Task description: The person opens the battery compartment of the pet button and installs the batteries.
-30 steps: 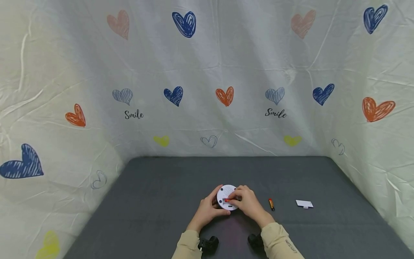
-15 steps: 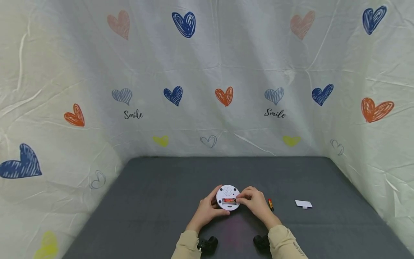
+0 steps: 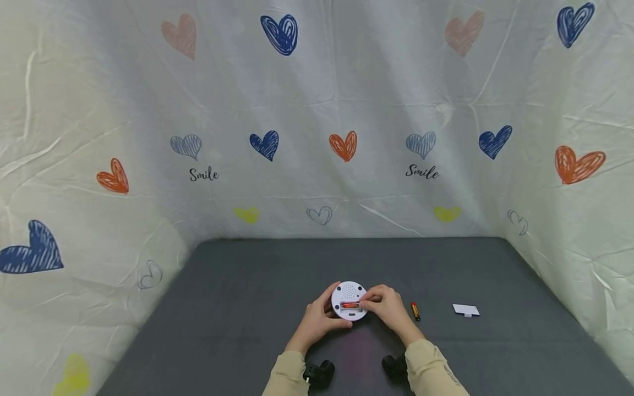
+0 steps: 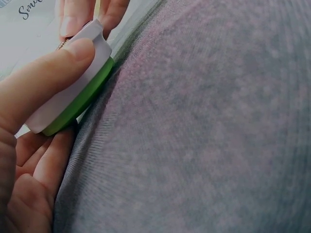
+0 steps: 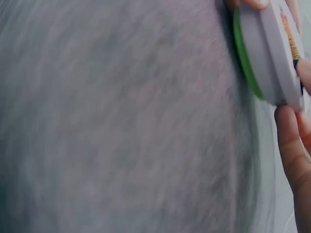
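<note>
My left hand (image 3: 317,320) grips a round white device (image 3: 348,291) by its left side, thumb below and fingers around the far edge. The device's underside faces up, with a dotted grille, dark feet and an open battery slot; a green rim (image 4: 92,94) shows in the left wrist view. A red and black battery (image 3: 350,305) lies along the slot. My right hand (image 3: 388,311) pinches that battery's right end between thumb and fingertips; in the right wrist view the thumb (image 5: 304,73) touches its dark end. Whether the battery is fully seated cannot be seen.
A second orange and black battery (image 3: 415,311) lies on the dark grey table (image 3: 247,286), just right of my right hand. Farther right is a white battery cover (image 3: 466,310) with a small tab. A white cloth with printed hearts surrounds the table's back and sides.
My right hand first covered the slot, then drew back to the right and uncovered the battery. Since then it has shifted slightly left at the battery's end. The left hand keeps its hold.
</note>
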`<act>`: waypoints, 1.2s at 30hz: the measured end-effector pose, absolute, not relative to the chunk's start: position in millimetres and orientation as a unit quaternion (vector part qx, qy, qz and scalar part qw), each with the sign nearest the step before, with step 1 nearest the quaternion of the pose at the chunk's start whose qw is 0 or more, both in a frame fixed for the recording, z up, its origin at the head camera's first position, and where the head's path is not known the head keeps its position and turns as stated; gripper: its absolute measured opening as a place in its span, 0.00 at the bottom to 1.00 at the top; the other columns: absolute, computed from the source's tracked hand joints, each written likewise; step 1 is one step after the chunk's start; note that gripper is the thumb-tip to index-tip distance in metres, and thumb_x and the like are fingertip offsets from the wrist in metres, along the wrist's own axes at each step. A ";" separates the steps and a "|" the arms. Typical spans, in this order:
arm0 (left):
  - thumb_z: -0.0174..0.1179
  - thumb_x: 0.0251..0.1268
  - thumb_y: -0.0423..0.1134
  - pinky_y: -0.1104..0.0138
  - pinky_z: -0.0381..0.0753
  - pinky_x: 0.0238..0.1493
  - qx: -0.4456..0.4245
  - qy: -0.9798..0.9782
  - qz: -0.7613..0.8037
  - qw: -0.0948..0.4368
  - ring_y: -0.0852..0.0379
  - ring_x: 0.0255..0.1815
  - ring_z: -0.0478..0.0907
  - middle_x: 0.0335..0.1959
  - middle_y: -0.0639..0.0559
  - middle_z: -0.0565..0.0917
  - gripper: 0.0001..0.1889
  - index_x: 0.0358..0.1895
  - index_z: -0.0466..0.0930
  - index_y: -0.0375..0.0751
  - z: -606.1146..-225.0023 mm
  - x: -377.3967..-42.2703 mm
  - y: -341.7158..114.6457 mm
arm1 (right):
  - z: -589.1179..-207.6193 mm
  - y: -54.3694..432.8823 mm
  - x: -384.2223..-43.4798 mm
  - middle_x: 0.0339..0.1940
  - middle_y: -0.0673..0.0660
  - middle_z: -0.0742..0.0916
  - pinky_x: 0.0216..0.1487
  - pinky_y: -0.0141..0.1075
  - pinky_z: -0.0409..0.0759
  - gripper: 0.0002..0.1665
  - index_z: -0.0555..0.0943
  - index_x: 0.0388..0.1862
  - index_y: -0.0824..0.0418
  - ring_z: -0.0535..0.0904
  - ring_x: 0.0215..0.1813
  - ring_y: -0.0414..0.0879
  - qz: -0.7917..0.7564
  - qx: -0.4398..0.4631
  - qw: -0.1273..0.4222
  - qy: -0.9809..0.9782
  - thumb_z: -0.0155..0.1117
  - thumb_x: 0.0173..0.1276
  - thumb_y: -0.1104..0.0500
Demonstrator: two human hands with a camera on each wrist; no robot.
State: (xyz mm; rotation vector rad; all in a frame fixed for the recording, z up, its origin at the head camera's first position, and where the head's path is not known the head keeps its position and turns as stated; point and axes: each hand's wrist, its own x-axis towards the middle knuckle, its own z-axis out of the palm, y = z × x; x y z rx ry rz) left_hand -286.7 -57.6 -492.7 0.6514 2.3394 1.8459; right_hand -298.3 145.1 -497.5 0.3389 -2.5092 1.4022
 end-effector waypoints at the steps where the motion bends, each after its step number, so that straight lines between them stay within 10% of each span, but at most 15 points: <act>1: 0.73 0.43 0.31 0.65 0.75 0.51 0.212 0.767 0.604 0.046 0.50 0.60 0.69 0.63 0.39 0.68 0.47 0.71 0.57 0.43 -492.4 -286.5 -57.7 | -496.2 144.3 -298.2 0.29 0.49 0.81 0.34 0.33 0.76 0.05 0.84 0.23 0.58 0.77 0.33 0.42 0.483 0.112 0.115 -0.861 0.75 0.49 0.62; 36: 0.75 0.41 0.35 0.68 0.75 0.51 0.209 0.767 0.605 0.043 0.54 0.60 0.69 0.64 0.44 0.68 0.50 0.72 0.56 0.45 -521.3 -303.4 -58.3 | -496.1 140.9 -292.4 0.25 0.50 0.82 0.31 0.33 0.74 0.07 0.83 0.26 0.63 0.75 0.30 0.42 0.560 0.043 0.056 -0.826 0.74 0.51 0.63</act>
